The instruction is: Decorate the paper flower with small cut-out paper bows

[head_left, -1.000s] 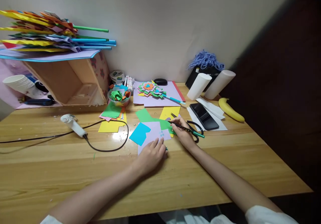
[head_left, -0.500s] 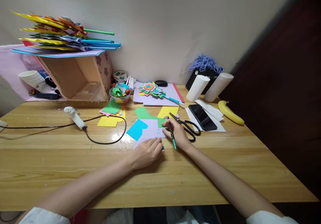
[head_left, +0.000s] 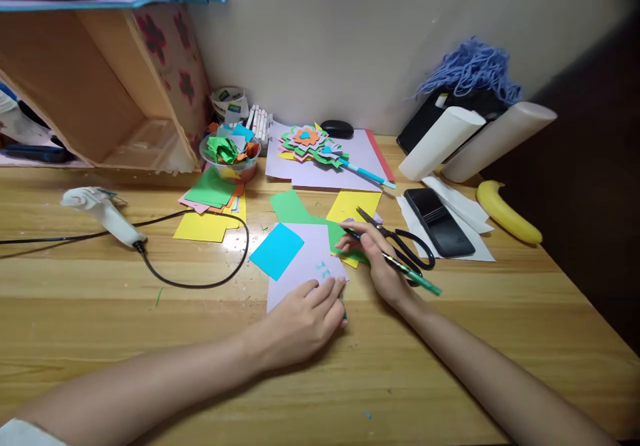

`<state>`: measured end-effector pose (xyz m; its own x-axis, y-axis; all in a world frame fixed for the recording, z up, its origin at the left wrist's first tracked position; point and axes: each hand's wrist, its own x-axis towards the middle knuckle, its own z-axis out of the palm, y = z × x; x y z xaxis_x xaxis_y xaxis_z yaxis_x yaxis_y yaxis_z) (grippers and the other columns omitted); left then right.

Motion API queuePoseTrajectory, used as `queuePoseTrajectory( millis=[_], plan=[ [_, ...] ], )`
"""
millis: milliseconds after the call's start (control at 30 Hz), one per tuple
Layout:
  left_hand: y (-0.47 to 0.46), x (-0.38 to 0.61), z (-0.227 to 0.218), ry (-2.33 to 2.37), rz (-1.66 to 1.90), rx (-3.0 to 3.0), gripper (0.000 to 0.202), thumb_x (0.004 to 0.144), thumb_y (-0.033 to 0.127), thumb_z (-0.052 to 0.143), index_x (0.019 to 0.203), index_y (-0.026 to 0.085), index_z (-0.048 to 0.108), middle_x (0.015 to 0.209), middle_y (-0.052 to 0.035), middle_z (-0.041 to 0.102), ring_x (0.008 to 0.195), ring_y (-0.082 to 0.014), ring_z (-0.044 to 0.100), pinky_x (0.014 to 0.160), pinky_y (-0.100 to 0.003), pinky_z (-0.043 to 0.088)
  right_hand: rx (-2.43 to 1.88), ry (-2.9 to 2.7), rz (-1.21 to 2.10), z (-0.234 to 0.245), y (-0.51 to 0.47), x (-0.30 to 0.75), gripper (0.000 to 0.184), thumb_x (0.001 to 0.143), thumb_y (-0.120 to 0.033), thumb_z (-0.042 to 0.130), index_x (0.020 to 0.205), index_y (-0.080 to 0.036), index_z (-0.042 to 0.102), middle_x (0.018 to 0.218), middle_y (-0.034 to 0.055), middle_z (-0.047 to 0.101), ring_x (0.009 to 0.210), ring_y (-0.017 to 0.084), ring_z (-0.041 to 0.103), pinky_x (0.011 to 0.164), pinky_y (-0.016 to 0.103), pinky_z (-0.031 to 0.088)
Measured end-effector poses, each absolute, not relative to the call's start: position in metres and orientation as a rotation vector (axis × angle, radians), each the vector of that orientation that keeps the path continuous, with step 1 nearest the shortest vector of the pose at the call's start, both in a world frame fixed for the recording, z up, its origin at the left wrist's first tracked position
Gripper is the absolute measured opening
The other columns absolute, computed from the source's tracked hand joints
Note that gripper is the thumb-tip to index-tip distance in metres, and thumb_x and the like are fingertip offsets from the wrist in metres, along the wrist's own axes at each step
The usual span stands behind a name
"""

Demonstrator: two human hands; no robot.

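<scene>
My left hand (head_left: 305, 316) lies on the lower edge of a lilac paper sheet (head_left: 310, 266) on the wooden table (head_left: 150, 339), its fingers together and pressing the sheet flat. My right hand (head_left: 377, 259) rests on the green paper (head_left: 300, 216) just right of the lilac sheet and grips a green pen (head_left: 410, 274), whose tip points toward the paper. A blue square of paper (head_left: 276, 251) lies on the lilac sheet's upper left. Black scissors (head_left: 400, 243) lie right behind my right hand.
A white glue gun (head_left: 103, 213) with a black cord (head_left: 200, 279) lies at the left. Behind are a bowl of paper scraps (head_left: 229, 153), a paper flower (head_left: 310, 143), a phone (head_left: 439, 223), a banana (head_left: 506, 213), two white rolls (head_left: 440, 143) and a wooden box (head_left: 90, 93).
The view has come closer and lower over the table. My right hand has turned the pen so it points out to the right instead of toward me. My left hand stays on the lilac sheet.
</scene>
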<state>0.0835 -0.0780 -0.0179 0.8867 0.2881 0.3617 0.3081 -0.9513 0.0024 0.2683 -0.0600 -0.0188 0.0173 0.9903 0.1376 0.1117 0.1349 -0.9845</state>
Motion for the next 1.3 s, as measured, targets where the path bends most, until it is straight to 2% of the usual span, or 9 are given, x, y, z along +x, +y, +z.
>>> queuePoseTrajectory(
  millis=[100,200,333,533,633,800,967,1300],
  plan=[
    [-0.079,0.083,-0.017,-0.514,-0.521,-3.042,0.026,0.091,0.024,0.037,0.088,0.006,0.055,0.119,-0.0227,0.055,0.105,-0.0266,0.056,0.074,-0.033,0.050,-1.175,-1.297,1.122,-0.018,-0.059,0.272,0.027,0.088,-0.035,0.043,0.110,-0.023,0.052,0.084,0.0031,0.058,0.079,0.016,0.057,0.073,0.032,0.049],
    [-0.080,0.084,-0.017,-0.521,-0.524,-3.049,0.026,0.090,0.026,0.037,0.083,0.007,0.054,0.116,-0.0237,0.057,0.102,-0.0276,0.057,0.071,-0.033,0.050,-1.224,-1.371,1.145,-0.017,-0.060,0.276,0.016,0.082,-0.028,0.054,0.097,-0.021,0.057,0.084,0.0031,0.059,0.079,0.015,0.058,0.073,0.029,0.049],
    [-0.080,0.084,-0.017,-0.516,-0.536,-3.029,0.025,0.090,0.027,0.038,0.081,0.009,0.053,0.115,-0.0227,0.058,0.098,-0.0268,0.059,0.071,-0.033,0.050,-1.273,-1.570,1.158,-0.017,-0.062,0.278,0.007,0.082,-0.021,0.053,0.081,-0.020,0.060,0.079,0.0028,0.058,0.076,0.015,0.058,0.070,0.027,0.049],
    [-0.078,0.083,-0.015,-0.464,-0.667,-3.000,0.021,0.087,0.026,0.043,0.078,0.010,0.054,0.097,-0.0183,0.066,0.081,-0.0227,0.062,0.071,-0.033,0.049,-1.333,-1.618,1.111,-0.021,-0.067,0.277,0.009,0.081,-0.015,0.050,0.087,-0.022,0.052,0.079,0.0002,0.056,0.073,0.014,0.058,0.068,0.027,0.048],
    [-0.079,0.083,-0.015,-0.506,-0.763,-3.007,0.018,0.086,0.024,0.044,0.078,0.010,0.053,0.091,-0.0159,0.066,0.079,-0.0215,0.062,0.070,-0.032,0.050,-1.335,-1.697,1.053,-0.019,-0.070,0.276,0.009,0.080,-0.016,0.052,0.087,-0.022,0.051,0.079,-0.0001,0.056,0.072,0.014,0.057,0.067,0.027,0.047],
    [-0.079,0.084,-0.016,-0.624,-0.701,-3.000,0.019,0.087,0.024,0.043,0.077,0.010,0.052,0.096,-0.0199,0.064,0.086,-0.0258,0.061,0.069,-0.036,0.050,-1.346,-1.876,0.911,-0.016,-0.070,0.272,0.010,0.079,-0.014,0.051,0.087,-0.021,0.051,0.081,0.0004,0.056,0.074,0.014,0.055,0.066,0.026,0.045],
    [-0.080,0.085,-0.015,-0.554,-0.572,-2.953,0.021,0.088,0.025,0.042,0.081,0.008,0.053,0.103,-0.0241,0.062,0.088,-0.0270,0.061,0.067,-0.033,0.049,-1.349,-1.947,0.883,-0.018,-0.069,0.272,0.009,0.080,-0.015,0.050,0.086,-0.021,0.052,0.079,0.0018,0.056,0.073,0.016,0.056,0.063,0.027,0.045],
    [-0.082,0.084,-0.015,-0.549,-0.477,-2.906,0.022,0.089,0.026,0.039,0.084,0.009,0.051,0.107,-0.0240,0.061,0.091,-0.0261,0.061,0.068,-0.033,0.049,-1.338,-2.022,0.791,-0.021,-0.070,0.273,0.011,0.079,-0.014,0.051,0.087,-0.022,0.051,0.080,0.0019,0.057,0.075,0.017,0.055,0.067,0.029,0.044]
  ],
)
